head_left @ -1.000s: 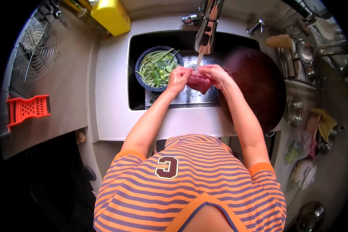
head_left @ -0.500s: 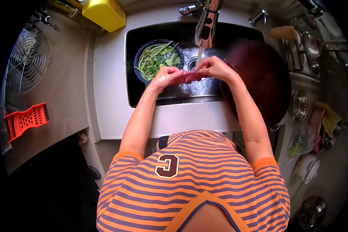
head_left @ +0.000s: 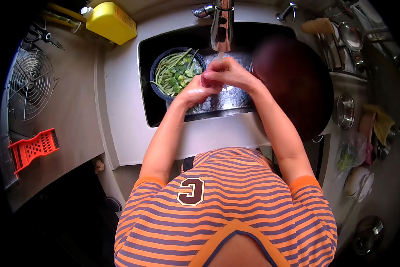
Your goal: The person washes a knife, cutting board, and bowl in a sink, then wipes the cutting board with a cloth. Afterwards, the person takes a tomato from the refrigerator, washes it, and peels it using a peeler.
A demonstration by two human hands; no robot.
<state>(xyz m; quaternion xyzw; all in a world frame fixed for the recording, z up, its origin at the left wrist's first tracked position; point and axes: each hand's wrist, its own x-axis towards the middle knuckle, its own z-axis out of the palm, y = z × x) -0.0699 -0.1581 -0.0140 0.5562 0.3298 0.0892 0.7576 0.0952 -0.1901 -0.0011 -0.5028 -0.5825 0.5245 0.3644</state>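
Under the faucet (head_left: 221, 31), water runs down onto my hands. My left hand (head_left: 196, 91) is curled around a soft pinkish-red piece (head_left: 205, 81), which looks like raw meat, though its kind is not certain. My right hand (head_left: 231, 74) closes over the same piece from the other side, fingers bent. Most of the piece is hidden between the hands. Just left of them, in the sink (head_left: 226, 106), stands a dark bowl (head_left: 153, 74) holding green beans (head_left: 168, 67) and broccoli (head_left: 180, 81) in water.
A large dark reddish-brown round object (head_left: 293, 93) covers the sink's right side. A yellow jug (head_left: 111, 23) stands at the back left. On the left counter lie a red grater (head_left: 34, 147) and a wire rack (head_left: 32, 83). Metal utensils (head_left: 351, 36) crowd the right.
The piece was stretched flat between both hands; now it is bunched up, with the hands drawn together. The view has shifted slightly.
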